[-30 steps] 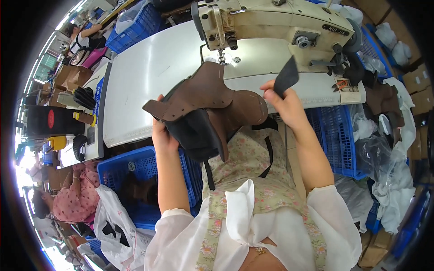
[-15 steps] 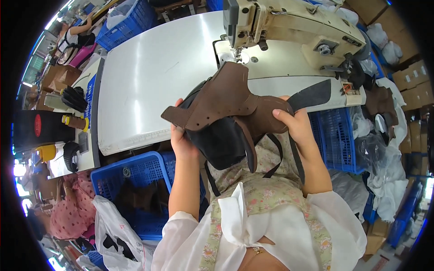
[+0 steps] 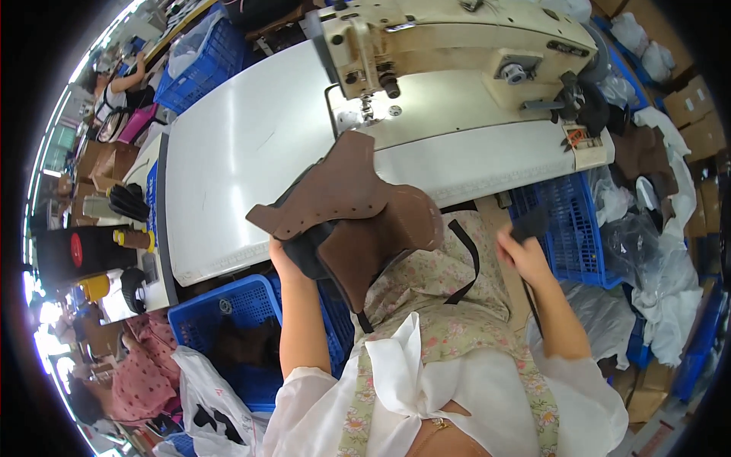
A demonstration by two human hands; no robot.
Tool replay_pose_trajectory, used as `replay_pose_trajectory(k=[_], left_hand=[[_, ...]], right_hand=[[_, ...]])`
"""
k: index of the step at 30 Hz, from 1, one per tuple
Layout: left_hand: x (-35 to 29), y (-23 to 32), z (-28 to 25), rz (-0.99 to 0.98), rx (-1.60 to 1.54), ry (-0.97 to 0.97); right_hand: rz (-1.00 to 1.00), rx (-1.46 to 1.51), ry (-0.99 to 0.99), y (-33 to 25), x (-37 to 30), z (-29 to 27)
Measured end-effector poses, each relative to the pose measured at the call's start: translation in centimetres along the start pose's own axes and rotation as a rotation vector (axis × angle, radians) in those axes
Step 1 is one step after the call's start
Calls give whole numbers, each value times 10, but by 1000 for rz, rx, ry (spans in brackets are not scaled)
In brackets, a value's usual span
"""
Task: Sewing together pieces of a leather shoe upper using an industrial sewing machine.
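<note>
My left hand [image 3: 282, 257] holds a brown shoe upper [image 3: 343, 190] by its left side. The upper has a row of small holes and black lining, and its near flap hangs over my apron. The upper covers most of the left hand's fingers. Away to the right, my right hand [image 3: 525, 257] is closed on a dark strip [image 3: 531, 222]. One wide end of the strip sticks up above the fist, and a thin length trails below it along my forearm. A gap separates this hand from the upper.
Beyond the upper stands a sewing machine [image 3: 457, 61] on a white table [image 3: 228, 152]. Blue crates [image 3: 228, 297] sit below the table at both sides. Plastic bags [image 3: 647, 259] lie at the right. Thread spools [image 3: 135, 238] stand at the left, and other people work farther left.
My right hand has let go of the upper and moved right and down with the dark strip. The left hand has shifted the upper left, and its near flap now shows its brown face.
</note>
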State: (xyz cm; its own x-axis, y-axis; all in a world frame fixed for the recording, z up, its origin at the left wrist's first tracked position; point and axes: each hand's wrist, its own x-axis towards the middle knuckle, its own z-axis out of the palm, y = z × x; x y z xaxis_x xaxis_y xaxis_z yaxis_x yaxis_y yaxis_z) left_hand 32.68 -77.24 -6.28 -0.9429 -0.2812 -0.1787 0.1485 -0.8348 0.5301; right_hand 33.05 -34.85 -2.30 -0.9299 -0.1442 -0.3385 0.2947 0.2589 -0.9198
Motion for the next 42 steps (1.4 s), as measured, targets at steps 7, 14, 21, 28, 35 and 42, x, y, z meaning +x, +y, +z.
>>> replay_pose_trajectory(k=[7, 14, 21, 28, 35, 42], left_hand=[[-2, 0, 15, -27, 39, -39], [8, -1, 0, 51, 226, 6], [4, -3, -3, -6, 190, -7], [5, -6, -9, -13, 14, -134], [-7, -10, 6, 11, -62, -69], [0, -8, -12, 0, -47, -175]], right_hand=[[196, -6, 322, 173, -207, 3], [448, -187, 80, 247, -254, 5], [325, -197, 160, 242, -242, 4], [311, -327, 311, 223, -225, -1], [125, -461, 168, 121, -141, -22], [251, -398, -314, 128, -98, -57]])
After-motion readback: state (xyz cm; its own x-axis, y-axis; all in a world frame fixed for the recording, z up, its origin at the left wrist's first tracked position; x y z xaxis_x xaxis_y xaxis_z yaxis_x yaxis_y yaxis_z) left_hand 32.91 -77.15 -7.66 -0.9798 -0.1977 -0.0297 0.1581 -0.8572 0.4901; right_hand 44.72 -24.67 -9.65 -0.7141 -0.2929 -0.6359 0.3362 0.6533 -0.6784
